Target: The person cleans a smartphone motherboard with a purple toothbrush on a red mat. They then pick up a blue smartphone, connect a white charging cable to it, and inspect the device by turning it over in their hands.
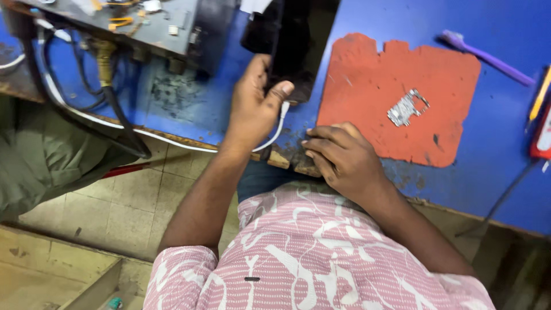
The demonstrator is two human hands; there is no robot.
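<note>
My left hand (255, 103) grips the lower end of a black phone (290, 43) held upright over the blue table (493, 172). A white cable (280, 123) runs from the phone's bottom end and curls under that hand. My right hand (338, 155) rests palm down at the worn front edge of the table, fingers curled together and holding nothing I can see. It lies just left of an orange-red mat (367, 103). A small silvery metal part (406, 107) lies on the mat.
A grey box with cables and a brass fitting (143, 28) stands at the back left. A purple toothbrush (488, 56) lies at the back right. A yellow tool (540, 95) and a red item (542, 138) sit at the right edge. An olive cloth (40, 155) hangs at the left.
</note>
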